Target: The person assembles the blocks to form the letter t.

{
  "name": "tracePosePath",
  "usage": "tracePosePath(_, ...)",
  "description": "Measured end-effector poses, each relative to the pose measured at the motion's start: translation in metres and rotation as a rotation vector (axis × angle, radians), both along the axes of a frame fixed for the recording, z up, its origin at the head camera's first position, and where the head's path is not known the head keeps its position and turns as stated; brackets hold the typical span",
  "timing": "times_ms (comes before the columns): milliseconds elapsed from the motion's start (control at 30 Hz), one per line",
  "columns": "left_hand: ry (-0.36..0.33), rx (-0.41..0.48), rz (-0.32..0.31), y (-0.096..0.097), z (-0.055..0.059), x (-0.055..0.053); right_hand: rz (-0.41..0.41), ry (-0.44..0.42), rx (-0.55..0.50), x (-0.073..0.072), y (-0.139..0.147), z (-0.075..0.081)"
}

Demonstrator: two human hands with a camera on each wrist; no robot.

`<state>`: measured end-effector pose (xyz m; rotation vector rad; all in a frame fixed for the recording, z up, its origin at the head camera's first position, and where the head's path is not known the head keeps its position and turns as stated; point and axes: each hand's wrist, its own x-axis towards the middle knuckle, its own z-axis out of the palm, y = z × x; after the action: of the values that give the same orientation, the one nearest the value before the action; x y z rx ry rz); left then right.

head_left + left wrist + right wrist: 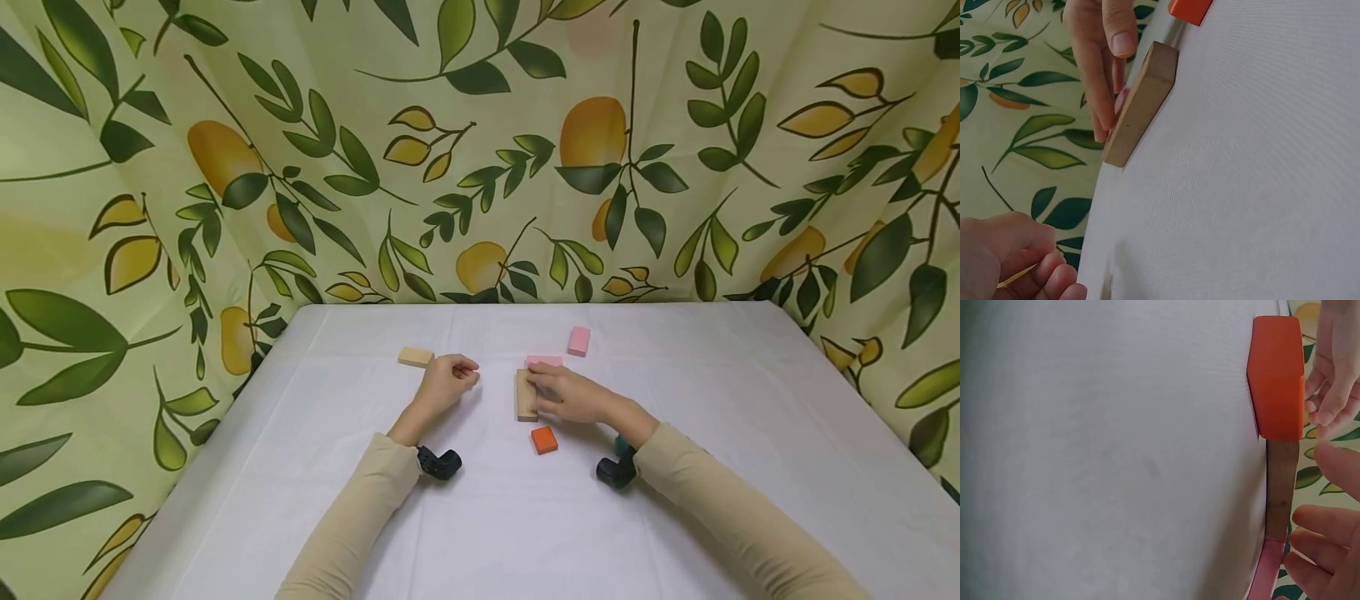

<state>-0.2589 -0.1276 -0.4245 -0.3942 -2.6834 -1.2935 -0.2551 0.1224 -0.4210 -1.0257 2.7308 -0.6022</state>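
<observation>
The right hand (573, 396) lay over a long plain wooden block (526, 395) near the middle of the surface (675, 500), its fingers (1105, 75) extended down the block's side and touching it, with a pink block (544, 361) lying across the wooden block's far end. From the head view the two looked to be touching, forming a corner. The left hand (447, 381) rested apart on the cloth, fingers loosely curled and holding nothing I could make out — a pale sliver showed under them in the left wrist view, too unclear to name.

The work in hand seemed to be squaring the wooden block against the pink one. To do that well, I would have kept the fingers flat along the long edge and pushed evenly — a nudge at one end alone would likely swing the block and open the joint. The cloth looked soft, so a slow slide seemed safer than a shove that might ruck it.

An orange block (544, 439) sat just in front of the wooden one, a second pink block (578, 341) farther back, and another plain wooden block (416, 357) beyond the left hand. The surface wore a white cloth; behind and to both sides hung a curtain (480, 150) printed with green leaves and orange fruit.
</observation>
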Motion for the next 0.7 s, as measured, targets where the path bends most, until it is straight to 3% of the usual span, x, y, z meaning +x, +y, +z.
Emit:
tracePosePath(467, -0.049, 0.025, 0.047, -0.016, 0.000, -0.003, -0.022, -0.035, 0.045, 0.000, 0.000, 0.004)
tracePosePath(700, -0.037, 0.030, 0.064, -0.025, -0.003, -0.006, -0.029, -0.046, 0.064, 0.000, 0.000, 0.005)
